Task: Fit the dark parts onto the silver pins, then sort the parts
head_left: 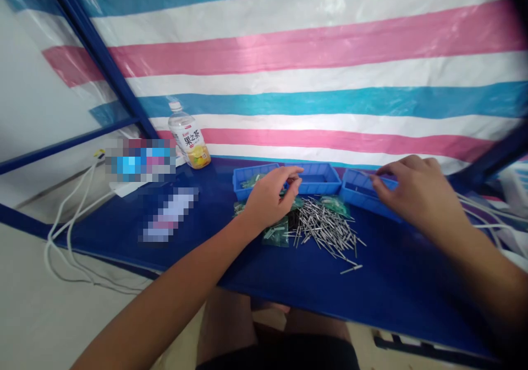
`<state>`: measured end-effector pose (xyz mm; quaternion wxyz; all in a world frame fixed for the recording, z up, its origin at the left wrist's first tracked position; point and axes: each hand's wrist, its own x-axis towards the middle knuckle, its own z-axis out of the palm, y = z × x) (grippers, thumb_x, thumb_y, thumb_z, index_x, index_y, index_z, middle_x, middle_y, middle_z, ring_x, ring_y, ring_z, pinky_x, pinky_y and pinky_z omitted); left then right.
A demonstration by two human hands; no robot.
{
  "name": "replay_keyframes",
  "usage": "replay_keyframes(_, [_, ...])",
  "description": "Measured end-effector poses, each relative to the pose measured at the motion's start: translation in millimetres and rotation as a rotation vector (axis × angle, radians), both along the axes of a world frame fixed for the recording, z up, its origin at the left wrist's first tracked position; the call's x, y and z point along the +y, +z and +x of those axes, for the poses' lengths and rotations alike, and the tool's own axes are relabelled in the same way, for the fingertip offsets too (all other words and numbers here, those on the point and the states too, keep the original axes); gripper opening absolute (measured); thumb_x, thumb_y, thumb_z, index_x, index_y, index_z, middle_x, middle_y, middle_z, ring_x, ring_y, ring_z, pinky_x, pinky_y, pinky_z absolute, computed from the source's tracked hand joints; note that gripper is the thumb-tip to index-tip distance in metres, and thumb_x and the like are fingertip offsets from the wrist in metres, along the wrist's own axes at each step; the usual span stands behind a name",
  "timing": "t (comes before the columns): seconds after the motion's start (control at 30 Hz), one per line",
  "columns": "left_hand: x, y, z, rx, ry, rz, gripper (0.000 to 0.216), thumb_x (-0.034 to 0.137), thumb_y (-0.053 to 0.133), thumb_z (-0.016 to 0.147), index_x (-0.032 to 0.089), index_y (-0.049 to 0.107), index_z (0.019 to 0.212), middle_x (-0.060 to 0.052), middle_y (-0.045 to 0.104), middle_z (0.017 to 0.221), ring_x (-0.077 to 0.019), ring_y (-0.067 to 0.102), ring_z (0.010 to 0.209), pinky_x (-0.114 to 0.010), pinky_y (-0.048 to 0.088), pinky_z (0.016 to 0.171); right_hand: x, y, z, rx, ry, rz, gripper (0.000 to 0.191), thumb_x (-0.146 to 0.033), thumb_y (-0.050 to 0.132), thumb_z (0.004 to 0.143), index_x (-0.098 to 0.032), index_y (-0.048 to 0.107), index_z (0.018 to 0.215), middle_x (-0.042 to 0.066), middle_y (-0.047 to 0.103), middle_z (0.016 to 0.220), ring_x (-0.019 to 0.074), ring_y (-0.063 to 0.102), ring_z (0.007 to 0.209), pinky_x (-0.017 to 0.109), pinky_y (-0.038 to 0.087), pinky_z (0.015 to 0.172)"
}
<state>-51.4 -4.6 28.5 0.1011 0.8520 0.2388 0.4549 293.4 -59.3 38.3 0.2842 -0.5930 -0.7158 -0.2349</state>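
My left hand (272,195) is above the left side of a pile of thin silver pop rivets (324,224), its fingers curled toward the thumb. Whatever lies between those fingertips, if anything, is hidden. Over the right blue bin (367,198), my right hand (412,186) pinches with thumb and forefinger; a thin, pale rivet pokes out to the left of the fingertips. Small green plastic bags (277,233) with pieces inside lie beside and behind the pile. One rivet (351,269) rests apart at the front.
The middle blue bin (315,178) and left blue bin (256,178), with green bags inside, stand along the back. A drink bottle (190,136) stands at the back left. White cables (68,232) hang off the left end. A striped sheet (289,56) covers the back.
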Motion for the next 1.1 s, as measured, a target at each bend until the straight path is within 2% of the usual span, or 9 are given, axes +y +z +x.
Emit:
replay_keyframes(0.1, [3.8,-1.6,-2.2,0.040,0.031,0.039,0.029,0.025,0.054,0.107,0.021,0.063,0.135,-0.009,0.078,0.114,-0.0209,0.075,0.105,-0.037,0.062,0.087,-5.6,2.9,-17.4,0.031,0.110,-0.030,0.018,-0.037,0.062,0.102,-0.025,0.074,0.106,0.017,0.072,0.102,0.0380,0.062,0.100,0.059,0.050,0.093])
replay_keyframes(0.27, [8.5,-5.7,-4.5,0.068,0.047,0.040,0.026,0.026,0.054,0.108,0.020,0.066,0.130,-0.009,0.078,0.112,-0.0203,0.074,0.103,-0.036,0.061,0.088,-22.3,8.9,-79.4,0.123,0.497,-0.204,0.018,-0.025,0.063,0.102,-0.029,0.076,0.113,0.007,0.079,0.106,0.0315,0.068,0.104,0.054,0.055,0.096])
replay_keyframes(0.4, [9.4,-7.9,-4.5,0.087,0.043,0.032,0.024,0.026,0.054,0.109,0.020,0.068,0.127,-0.008,0.078,0.113,-0.0200,0.074,0.105,-0.036,0.061,0.090,-28.6,1.5,-112.8,0.090,0.710,-0.303,0.026,-0.021,0.064,0.103,-0.030,0.076,0.124,0.004,0.081,0.117,0.0291,0.067,0.115,0.054,0.054,0.107])
replay_keyframes(0.47, [9.3,-8.1,-3.4,0.084,0.047,0.027,0.024,0.027,0.054,0.108,0.020,0.068,0.127,-0.008,0.078,0.114,-0.0203,0.074,0.104,-0.036,0.061,0.090,-28.8,-3.2,-121.8,0.069,0.758,-0.311,0.027,-0.020,0.063,0.105,-0.027,0.075,0.127,0.005,0.080,0.120,0.0292,0.064,0.120,0.053,0.055,0.107])
replay_keyframes(0.63, [6.9,-5.6,0.0,0.098,0.038,0.028,0.023,0.026,0.054,0.108,0.020,0.069,0.124,-0.008,0.079,0.114,-0.0207,0.075,0.103,-0.038,0.061,0.092,-23.3,-9.0,-136.2,0.030,0.754,-0.326,0.021,-0.020,0.058,0.108,-0.022,0.077,0.118,0.010,0.080,0.110,0.0300,0.063,0.115,0.048,0.059,0.097])
replay_keyframes(0.83, [3.6,-4.4,3.3,0.111,0.007,0.032,0.021,0.024,0.052,0.109,0.021,0.070,0.119,-0.008,0.080,0.112,-0.0222,0.074,0.105,-0.041,0.059,0.095,-13.3,-13.8,-145.4,0.047,0.725,-0.323,0.020,-0.020,0.055,0.109,-0.021,0.075,0.107,0.008,0.077,0.094,0.0278,0.063,0.104,0.046,0.058,0.092])
replay_keyframes(1.0, [3.7,-5.1,4.6,0.100,-0.011,0.038,0.020,0.024,0.053,0.108,0.021,0.070,0.118,-0.007,0.080,0.111,-0.0223,0.073,0.104,-0.041,0.059,0.095,-14.1,-19.0,-147.4,-0.039,0.646,-0.288,0.019,-0.018,0.055,0.108,-0.018,0.073,0.103,0.009,0.074,0.093,0.0279,0.059,0.098,0.046,0.055,0.090])
replay_keyframes(1.1, [3.1,-4.3,4.7,0.088,-0.010,0.032,0.020,0.024,0.053,0.108,0.021,0.070,0.117,-0.007,0.080,0.110,-0.0224,0.073,0.103,-0.042,0.059,0.095,-15.5,-19.7,-148.3,-0.017,0.638,-0.263,0.019,-0.017,0.053,0.108,-0.018,0.071,0.102,0.009,0.074,0.094,0.0272,0.058,0.098,0.044,0.054,0.091])
